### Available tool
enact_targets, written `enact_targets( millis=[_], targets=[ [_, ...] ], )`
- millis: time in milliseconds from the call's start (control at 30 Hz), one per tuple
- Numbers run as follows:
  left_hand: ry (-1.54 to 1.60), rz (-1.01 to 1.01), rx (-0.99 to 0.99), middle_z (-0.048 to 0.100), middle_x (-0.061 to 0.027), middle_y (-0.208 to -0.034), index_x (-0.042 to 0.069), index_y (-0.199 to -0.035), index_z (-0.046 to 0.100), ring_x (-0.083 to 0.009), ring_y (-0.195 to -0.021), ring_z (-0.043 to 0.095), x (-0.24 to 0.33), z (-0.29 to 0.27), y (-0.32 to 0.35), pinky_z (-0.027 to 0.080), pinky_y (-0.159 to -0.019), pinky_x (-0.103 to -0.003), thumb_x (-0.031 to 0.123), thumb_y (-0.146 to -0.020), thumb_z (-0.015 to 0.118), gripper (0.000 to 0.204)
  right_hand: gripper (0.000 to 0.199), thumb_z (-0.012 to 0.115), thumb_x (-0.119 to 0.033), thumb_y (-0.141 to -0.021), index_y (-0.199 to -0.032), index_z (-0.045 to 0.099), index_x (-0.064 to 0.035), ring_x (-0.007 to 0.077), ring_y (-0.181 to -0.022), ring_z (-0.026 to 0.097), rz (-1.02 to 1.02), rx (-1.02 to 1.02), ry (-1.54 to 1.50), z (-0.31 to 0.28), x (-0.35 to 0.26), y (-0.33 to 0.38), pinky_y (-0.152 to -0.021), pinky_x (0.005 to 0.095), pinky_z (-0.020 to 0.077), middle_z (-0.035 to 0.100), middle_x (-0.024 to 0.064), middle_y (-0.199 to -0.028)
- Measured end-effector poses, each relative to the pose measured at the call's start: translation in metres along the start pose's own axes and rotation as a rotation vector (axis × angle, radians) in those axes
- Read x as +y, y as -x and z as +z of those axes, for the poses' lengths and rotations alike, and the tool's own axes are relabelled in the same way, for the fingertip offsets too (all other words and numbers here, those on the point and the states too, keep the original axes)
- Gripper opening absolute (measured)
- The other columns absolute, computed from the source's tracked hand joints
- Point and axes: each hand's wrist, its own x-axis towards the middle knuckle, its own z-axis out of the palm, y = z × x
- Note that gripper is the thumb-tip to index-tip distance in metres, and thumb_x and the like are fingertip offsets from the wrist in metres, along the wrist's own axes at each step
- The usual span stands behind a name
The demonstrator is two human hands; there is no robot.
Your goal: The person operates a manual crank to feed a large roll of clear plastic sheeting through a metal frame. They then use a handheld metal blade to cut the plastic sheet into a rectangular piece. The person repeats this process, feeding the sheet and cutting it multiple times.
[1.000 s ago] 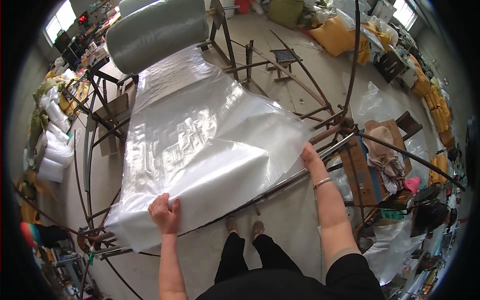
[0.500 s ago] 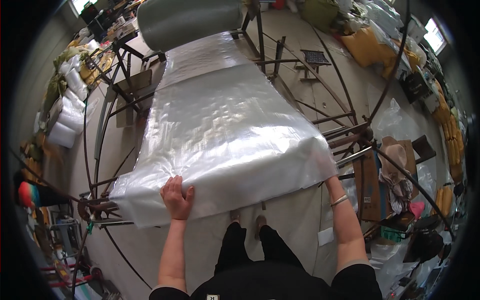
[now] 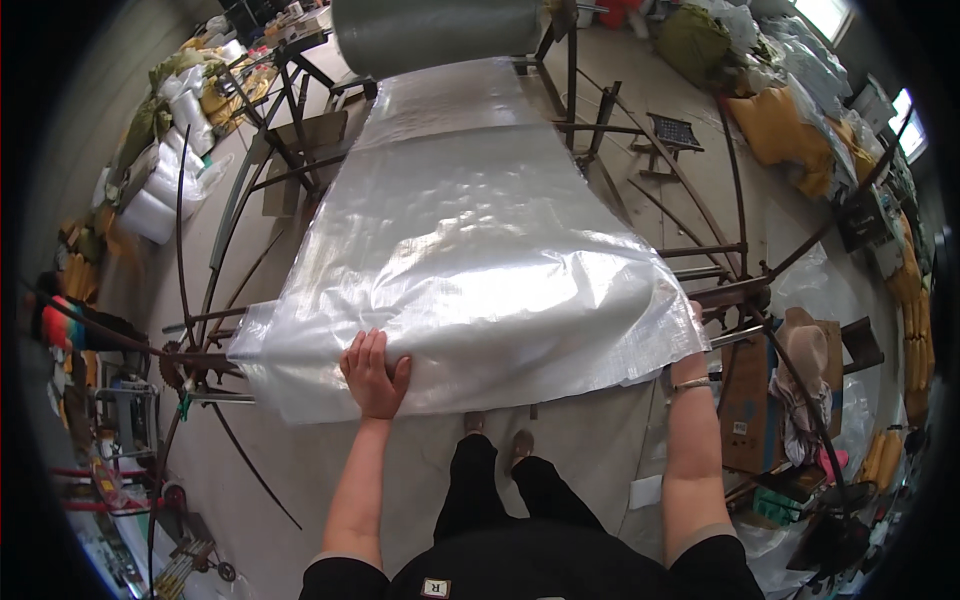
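A wide, shiny, translucent plastic sheet [image 3: 470, 230] runs from a large grey-green roll [image 3: 440, 35] at the far end down to a frame in front of me. Its near part drapes over a crossbar that it hides. My left hand [image 3: 375, 375] lies on the sheet's near left part, fingers stretched and thumb apart. At the sheet's right edge, my right hand [image 3: 690, 362] is mostly covered by the film, so its grip does not show. A bracelet [image 3: 692, 384] circles that wrist. Creases fan out across the sheet between my hands.
Thin curved rods spread from hubs at both ends of the frame, with a toothed wheel [image 3: 172, 366] at the left. A cardboard box [image 3: 752, 400] with a hat [image 3: 803, 345] stands right. Sacks [image 3: 785, 130] line the right wall; a small stool [image 3: 672, 135] stands beyond the frame.
The view has shifted, so the roll sits higher and further right. The sheet's near edge has risen and wrinkled. My left hand still rests on the film; my right stays at its right edge.
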Motion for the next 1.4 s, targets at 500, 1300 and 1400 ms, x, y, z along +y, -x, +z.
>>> enact_targets(
  millis=[500, 1300, 1400],
  targets=[
    [0.041, -0.070, -0.005, 0.050, -0.0139, -0.135, 0.005, -0.129, 0.050, -0.0338, -0.129, 0.042, 0.004, -0.005, 0.014, 0.026, -0.104, -0.048, 0.038, -0.091, 0.054, 0.051, 0.023, 0.056, -0.029, -0.094, -0.104, 0.067, -0.0116, 0.0110, -0.087, 0.055, 0.107, 0.322, -0.264, 0.008, 0.035, -0.005, -0.076, 0.0282, 0.0482, 0.059, -0.0025, -0.093],
    [-0.065, -0.046, 0.058, 0.039, -0.0157, -0.145, 0.008, -0.140, 0.038, -0.0348, -0.137, 0.032, -0.003, 0.011, 0.049, 0.020, -0.108, -0.052, 0.030, -0.086, 0.058, 0.061, 0.046, 0.062, -0.034, -0.090, -0.126, 0.053, -0.0080, 0.0347, -0.078, 0.061, -0.297, 0.511, 1.050, 0.062, -0.053, 0.018, -0.072, 0.0396, 0.0503, 0.062, 0.0178, -0.091],
    [-0.054, -0.045, 0.043, 0.039, -0.0157, -0.145, 0.007, -0.140, 0.038, -0.0350, -0.137, 0.032, -0.002, 0.006, 0.047, 0.021, -0.108, -0.052, 0.031, -0.087, 0.058, 0.062, 0.040, 0.066, -0.034, -0.087, -0.114, 0.062, -0.0053, 0.0360, -0.077, 0.063, -0.209, 0.338, 1.427, 0.040, -0.049, -0.002, -0.072, 0.0391, 0.0529, 0.065, 0.0201, -0.092]
  ],
)
